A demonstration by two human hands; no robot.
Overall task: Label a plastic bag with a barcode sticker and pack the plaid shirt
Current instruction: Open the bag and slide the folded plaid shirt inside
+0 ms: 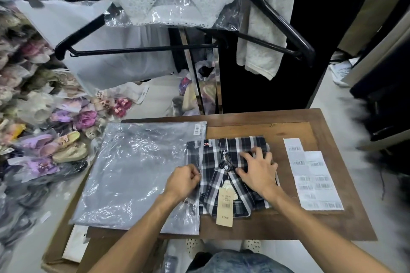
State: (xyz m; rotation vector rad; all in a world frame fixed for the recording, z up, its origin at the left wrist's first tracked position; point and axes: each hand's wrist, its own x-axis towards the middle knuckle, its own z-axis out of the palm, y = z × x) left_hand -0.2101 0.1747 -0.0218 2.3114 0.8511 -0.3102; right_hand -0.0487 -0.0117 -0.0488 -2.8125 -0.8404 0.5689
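The folded plaid shirt [230, 175] lies on the desk [310, 224], its left edge just inside the mouth of the plastic bag [133, 173]. It is judged soft, light and floppy, the film slippery. The bag's rim is pinched by the left hand [183, 180]; the right hand [257, 170] is pressed flat, fingers spread, on the shirt.

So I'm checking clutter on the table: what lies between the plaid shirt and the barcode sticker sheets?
Nothing: in the head view, only bare wooden table separates the plaid shirt from the barcode sticker sheets.
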